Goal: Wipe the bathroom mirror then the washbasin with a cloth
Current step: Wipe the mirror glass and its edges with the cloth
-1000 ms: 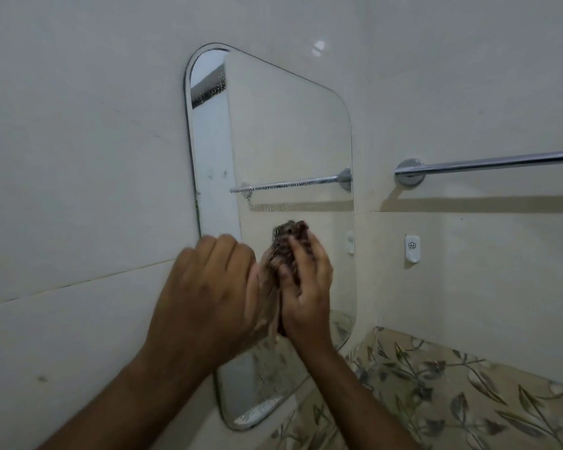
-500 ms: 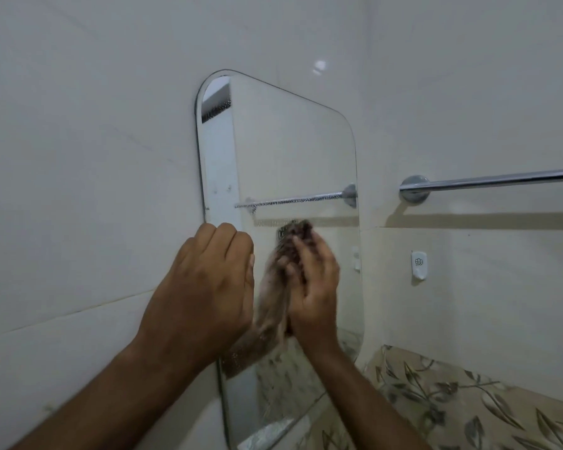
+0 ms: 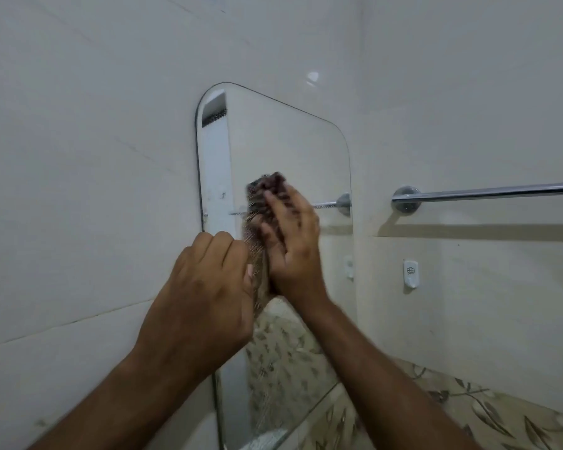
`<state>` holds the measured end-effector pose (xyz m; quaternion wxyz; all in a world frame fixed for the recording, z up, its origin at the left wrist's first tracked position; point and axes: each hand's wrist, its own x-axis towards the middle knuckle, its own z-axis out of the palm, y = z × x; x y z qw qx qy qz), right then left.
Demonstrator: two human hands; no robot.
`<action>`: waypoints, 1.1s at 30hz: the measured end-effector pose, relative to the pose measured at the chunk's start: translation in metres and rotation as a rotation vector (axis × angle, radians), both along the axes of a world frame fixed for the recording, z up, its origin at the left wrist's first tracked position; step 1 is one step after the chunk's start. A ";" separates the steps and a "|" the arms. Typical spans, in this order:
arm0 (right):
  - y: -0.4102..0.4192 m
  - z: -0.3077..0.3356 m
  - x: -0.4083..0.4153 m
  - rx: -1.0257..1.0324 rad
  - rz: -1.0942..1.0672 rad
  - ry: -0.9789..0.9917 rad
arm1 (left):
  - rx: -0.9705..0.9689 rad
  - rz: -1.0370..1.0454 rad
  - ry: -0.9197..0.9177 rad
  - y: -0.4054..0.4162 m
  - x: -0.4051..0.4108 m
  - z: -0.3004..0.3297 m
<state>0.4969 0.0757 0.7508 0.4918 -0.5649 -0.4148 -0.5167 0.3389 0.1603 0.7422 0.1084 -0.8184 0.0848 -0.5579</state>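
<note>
The rounded frameless mirror (image 3: pixel 283 147) hangs on the left wall, seen at a steep angle. My right hand (image 3: pixel 293 245) is shut on a dark brownish cloth (image 3: pixel 257 219) and presses it flat on the glass at mid-height, over the reflected towel bar. My left hand (image 3: pixel 205 293) has its fingers curled and rests at the mirror's left edge, right beside the cloth. The cloth's lower end runs behind its thumb. Water streaks show on the lower glass. The washbasin is out of view.
A chrome towel bar (image 3: pixel 488 191) runs along the right wall at hand height. A small white hook (image 3: pixel 410 274) sits below it. A band of leaf-patterned tiles (image 3: pixel 488 414) lies lower right. Plain pale tiles cover both walls.
My right hand has slid the cloth up the glass, from below the reflected towel bar to over it. My left hand has followed slightly upward along the mirror's edge.
</note>
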 end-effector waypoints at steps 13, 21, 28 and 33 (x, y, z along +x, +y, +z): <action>0.017 0.005 -0.038 -0.058 -0.016 -0.124 | -0.100 -0.136 -0.042 -0.002 -0.003 0.000; 0.018 0.127 -0.041 0.007 0.014 -0.155 | -0.100 -0.154 -0.062 -0.003 -0.007 0.001; 0.018 0.057 -0.046 -0.083 -0.050 -0.255 | -0.207 -0.419 -0.151 -0.001 -0.020 -0.001; 0.003 -0.090 -0.053 -0.280 -0.007 -0.260 | -0.214 -0.470 -0.182 0.000 -0.024 -0.003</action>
